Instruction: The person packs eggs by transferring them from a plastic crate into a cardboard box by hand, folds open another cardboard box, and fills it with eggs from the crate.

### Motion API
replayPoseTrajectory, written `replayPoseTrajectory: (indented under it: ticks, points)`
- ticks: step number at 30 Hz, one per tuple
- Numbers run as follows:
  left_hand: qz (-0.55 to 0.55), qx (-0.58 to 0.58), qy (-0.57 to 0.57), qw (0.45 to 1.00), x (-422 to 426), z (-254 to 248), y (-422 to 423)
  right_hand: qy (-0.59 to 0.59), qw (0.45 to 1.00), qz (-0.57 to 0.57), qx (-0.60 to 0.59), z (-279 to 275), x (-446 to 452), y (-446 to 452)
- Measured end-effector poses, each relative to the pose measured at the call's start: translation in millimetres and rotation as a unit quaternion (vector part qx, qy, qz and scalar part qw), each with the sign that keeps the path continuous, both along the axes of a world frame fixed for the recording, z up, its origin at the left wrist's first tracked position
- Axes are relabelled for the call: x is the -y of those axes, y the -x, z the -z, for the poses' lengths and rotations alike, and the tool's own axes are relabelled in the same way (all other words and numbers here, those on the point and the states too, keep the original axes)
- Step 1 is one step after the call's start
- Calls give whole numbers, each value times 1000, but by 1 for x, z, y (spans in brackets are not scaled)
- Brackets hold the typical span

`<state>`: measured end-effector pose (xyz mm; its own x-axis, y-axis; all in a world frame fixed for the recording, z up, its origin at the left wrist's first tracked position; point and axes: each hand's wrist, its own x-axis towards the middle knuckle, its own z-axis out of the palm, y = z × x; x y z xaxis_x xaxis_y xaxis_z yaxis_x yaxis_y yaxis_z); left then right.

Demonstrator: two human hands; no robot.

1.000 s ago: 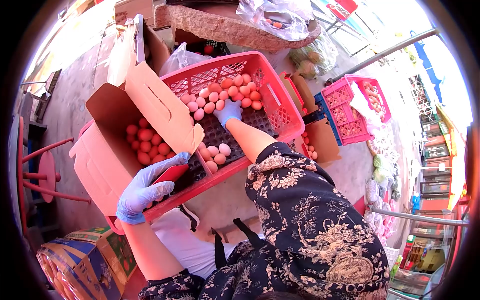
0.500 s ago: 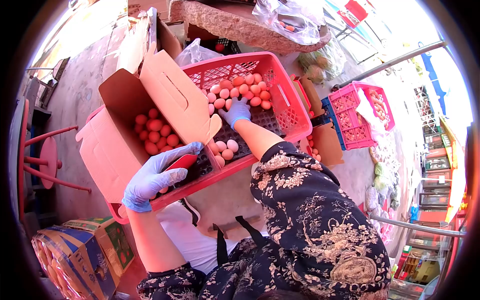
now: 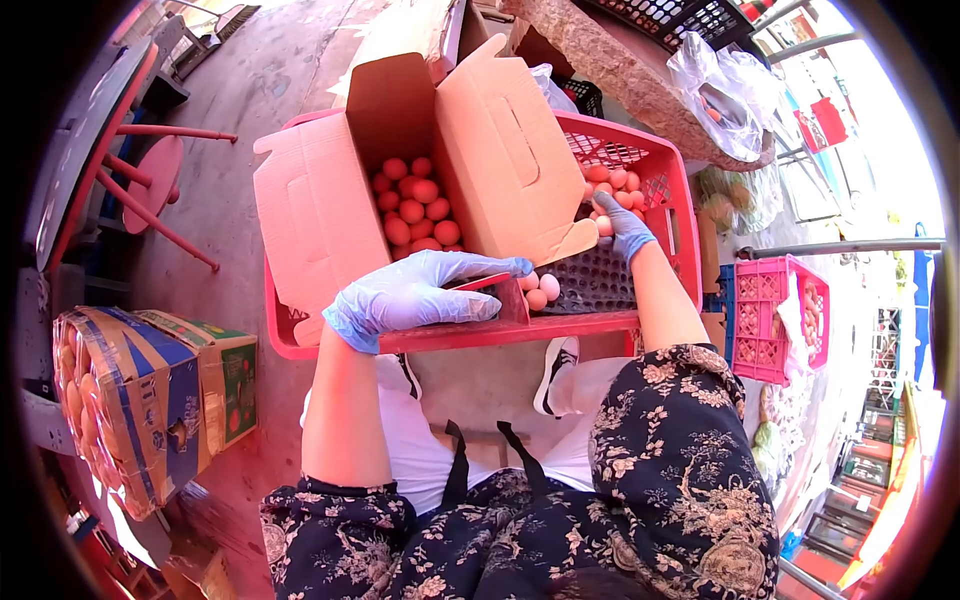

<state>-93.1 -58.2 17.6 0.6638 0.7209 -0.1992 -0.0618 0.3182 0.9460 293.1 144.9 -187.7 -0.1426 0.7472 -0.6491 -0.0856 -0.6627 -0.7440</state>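
Note:
My left hand point(image 3: 420, 295), in a blue glove, is over the near rim of the pink plastic crate point(image 3: 450, 340). Its thumb and fingers close on a flat red object point(image 3: 482, 283), mostly hidden. My right hand point(image 3: 625, 232), also gloved, has its fingers around an egg point(image 3: 604, 226) above the dark egg tray point(image 3: 590, 285) in the crate's right part. More eggs point(image 3: 625, 185) lie behind that hand. A few paler eggs point(image 3: 541, 288) sit by the left fingertips. Between the hands stands an open cardboard box point(image 3: 505, 150), with brown eggs point(image 3: 412, 205) inside.
A taped carton point(image 3: 165, 400) stands on the floor at left, below a pink stool point(image 3: 153, 185). To the right is a pink crate point(image 3: 765, 320) with eggs. Behind the work crate are a stone slab point(image 3: 610, 60) and a clear plastic bag point(image 3: 735, 90).
The view has swung, so the crate and box appear farther right. My right hand has risen from among the eggs with an egg in its fingers. My left hand keeps its grip.

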Motion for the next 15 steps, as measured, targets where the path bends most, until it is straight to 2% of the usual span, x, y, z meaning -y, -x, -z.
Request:
replayPoseTrajectory:
  ticks: [1,3,5,6,7,8,9,11,12,13,14,15]
  points:
    - [5,-16,-34,999,1,2,1,-2,999,-8,-43,-49,20,14]
    - [1,-52,-110,993,5,6,1,-28,978,22,-207,-102,42,24]
    - [-15,-76,-132,988,12,7,-2,-89,969,38,-227,-161,59,49]
    - [-21,-88,-143,986,15,9,-2,-121,965,-5,-234,-184,61,57]
    - [-25,-142,-217,966,18,18,-3,-184,965,-5,-189,-208,66,78]
    - [-29,-155,-213,964,21,18,-4,-179,939,-139,-258,-233,64,84]
    - [-33,-169,-209,963,25,17,-5,-209,923,-222,-234,-262,67,106]
    - [-49,-164,-195,966,30,17,-8,-277,880,-375,-88,-306,82,161]
    - [-45,-166,-186,967,31,16,-8,-316,845,-431,23,-313,87,193]
    - [-41,-168,-177,969,32,16,-8,-349,794,-480,134,-318,92,224]
    - [-37,-170,-168,970,32,16,-9,-310,710,-563,289,-330,105,257]
    - [-38,-182,-173,967,34,16,-8,-401,601,-630,284,-298,94,279]
